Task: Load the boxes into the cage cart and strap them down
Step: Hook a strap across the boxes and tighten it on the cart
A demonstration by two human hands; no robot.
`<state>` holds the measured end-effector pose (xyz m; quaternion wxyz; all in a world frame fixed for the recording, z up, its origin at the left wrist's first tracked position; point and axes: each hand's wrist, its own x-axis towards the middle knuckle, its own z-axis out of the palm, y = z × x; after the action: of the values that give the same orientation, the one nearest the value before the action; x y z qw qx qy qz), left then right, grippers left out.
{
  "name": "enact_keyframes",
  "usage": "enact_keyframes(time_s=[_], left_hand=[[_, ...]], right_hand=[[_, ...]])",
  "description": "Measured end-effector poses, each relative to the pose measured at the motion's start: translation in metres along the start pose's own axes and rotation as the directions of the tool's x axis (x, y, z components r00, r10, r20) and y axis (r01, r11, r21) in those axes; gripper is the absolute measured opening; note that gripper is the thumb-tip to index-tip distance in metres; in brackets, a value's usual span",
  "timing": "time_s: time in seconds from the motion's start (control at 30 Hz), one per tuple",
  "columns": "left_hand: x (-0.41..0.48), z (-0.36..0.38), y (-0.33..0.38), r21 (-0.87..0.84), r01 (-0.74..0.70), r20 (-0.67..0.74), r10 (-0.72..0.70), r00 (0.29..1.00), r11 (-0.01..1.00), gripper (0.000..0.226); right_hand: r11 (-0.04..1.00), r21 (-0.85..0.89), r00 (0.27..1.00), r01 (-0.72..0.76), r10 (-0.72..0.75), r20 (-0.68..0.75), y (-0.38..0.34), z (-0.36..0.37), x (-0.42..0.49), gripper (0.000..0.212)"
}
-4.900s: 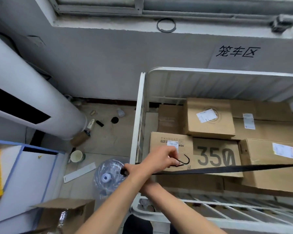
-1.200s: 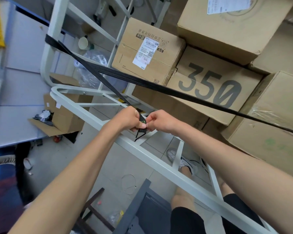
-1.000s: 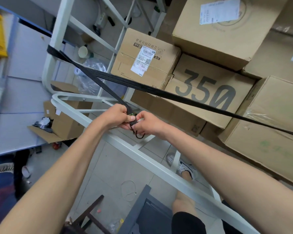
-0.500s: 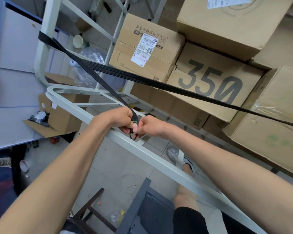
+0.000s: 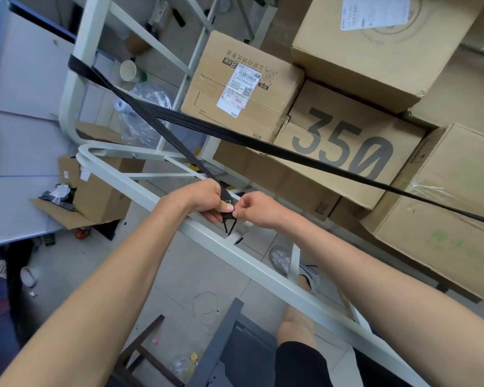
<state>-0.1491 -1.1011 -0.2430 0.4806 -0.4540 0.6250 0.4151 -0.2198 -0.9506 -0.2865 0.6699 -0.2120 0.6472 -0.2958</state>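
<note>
Several cardboard boxes fill the white cage cart [image 5: 263, 262], among them one printed "350" [image 5: 347, 146] and a smaller one with a shipping label [image 5: 241, 88]. A black elastic strap [image 5: 305, 160] runs across the fronts of the boxes, wraps round the cart's corner post [image 5: 77, 67] and comes back down to my hands. My left hand [image 5: 207, 201] grips the strap's end just above the cart's front rail. My right hand [image 5: 256, 209] pinches the same end from the right. The black metal hook [image 5: 231, 226] pokes out below my fingers, against the rail.
An open cardboard box [image 5: 95, 196] with rubbish lies on the floor left of the cart. A bagged fan [image 5: 143, 113] and a cup [image 5: 129, 71] sit beyond the cart's side. A dark metal frame [image 5: 218, 344] and a wooden stool [image 5: 143, 356] stand below me by my legs.
Since 4.9 s ago the strap has been looped round the corner post and its hook end brought down to the front rail. In the last second both hands stayed on the hook end, barely shifting.
</note>
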Motion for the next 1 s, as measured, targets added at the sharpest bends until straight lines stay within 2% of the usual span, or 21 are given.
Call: enact_keyframes(time_s=[0.07,0.13,0.27,0.37,0.43,0.5,0.57,0.7,0.83,0.93,1.0], left_hand=[[-0.007,-0.002,-0.010,0.089,0.016,-0.074,-0.010,0.997,0.996,0.020],[-0.019,-0.003,-0.013,0.282,0.029,-0.167,0.019,0.986,0.959,0.026],[-0.046,0.005,0.003,0.588,0.139,-0.308,0.062,0.949,0.797,0.036],[-0.077,0.017,0.016,0.669,0.226,-0.467,0.164,0.869,0.708,0.036],[-0.101,0.031,0.022,0.659,0.133,-0.520,0.321,0.792,0.740,0.033],[-0.124,0.048,0.027,0.660,-0.063,-0.506,0.505,0.699,0.749,0.037],[-0.146,0.069,0.030,0.704,-0.196,-0.457,0.647,0.610,0.682,0.046],[-0.182,0.111,0.037,0.812,-0.271,-0.339,0.795,0.504,0.518,0.055],[-0.215,0.147,0.038,0.860,-0.354,-0.226,0.895,0.385,0.369,0.059],[-0.243,0.177,0.047,0.829,-0.459,-0.179,0.929,0.323,0.319,0.059],[-0.262,0.203,0.060,0.819,-0.502,-0.131,0.943,0.305,0.276,0.059]], right_hand=[[1.000,0.030,0.999,0.010,-0.009,-0.031,-0.005,0.000,-0.007,0.014],[0.999,0.031,0.998,0.030,-0.028,-0.060,-0.012,-0.002,-0.019,0.018],[0.999,0.013,0.989,0.046,-0.043,-0.145,-0.022,-0.012,-0.055,0.010],[0.996,-0.064,0.964,0.058,-0.072,-0.254,-0.028,-0.017,-0.093,0.018],[0.982,-0.177,0.934,0.065,-0.122,-0.335,-0.032,-0.017,-0.121,0.029],[0.958,-0.282,0.892,0.058,-0.177,-0.416,-0.035,-0.014,-0.149,0.037],[0.933,-0.358,0.836,0.044,-0.231,-0.498,-0.036,-0.007,-0.180,0.041],[0.894,-0.444,0.679,-0.056,-0.293,-0.674,-0.025,0.013,-0.249,0.045],[0.901,-0.378,0.558,-0.212,-0.206,-0.804,0.003,0.042,-0.316,0.055],[0.909,-0.284,0.463,-0.305,-0.120,-0.879,0.030,0.066,-0.364,0.058],[0.920,-0.198,0.392,-0.339,-0.054,-0.919,0.048,0.077,-0.397,0.059]])
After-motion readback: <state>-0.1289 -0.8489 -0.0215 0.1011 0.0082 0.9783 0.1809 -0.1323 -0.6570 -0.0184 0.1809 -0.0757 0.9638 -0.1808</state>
